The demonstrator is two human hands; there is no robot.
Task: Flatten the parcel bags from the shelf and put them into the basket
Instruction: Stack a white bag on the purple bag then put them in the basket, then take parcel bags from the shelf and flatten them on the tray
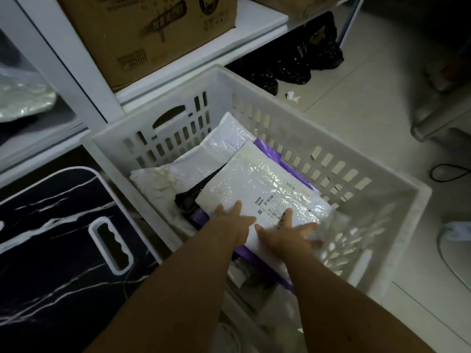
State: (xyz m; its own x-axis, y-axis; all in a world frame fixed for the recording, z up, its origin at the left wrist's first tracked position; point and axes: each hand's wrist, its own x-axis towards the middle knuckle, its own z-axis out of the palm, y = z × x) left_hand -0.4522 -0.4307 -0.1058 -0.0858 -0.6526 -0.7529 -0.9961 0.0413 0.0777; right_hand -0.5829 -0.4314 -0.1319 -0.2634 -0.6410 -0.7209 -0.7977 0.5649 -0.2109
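Both hands lie flat on a white bubble-lined parcel bag with a printed barcode label (265, 189), which sits on top of the pile inside the white slotted plastic basket (362, 171). The left hand (235, 220) presses its near left edge and the right hand (290, 231) its near right part, fingers (289, 215) straight and spread, gripping nothing. Under it lie a purple bag (274, 152), a crumpled black bag (187, 200) and another white bag (204, 154). A brown cardboard box (142, 34) stands on the white shelf (254, 24) behind.
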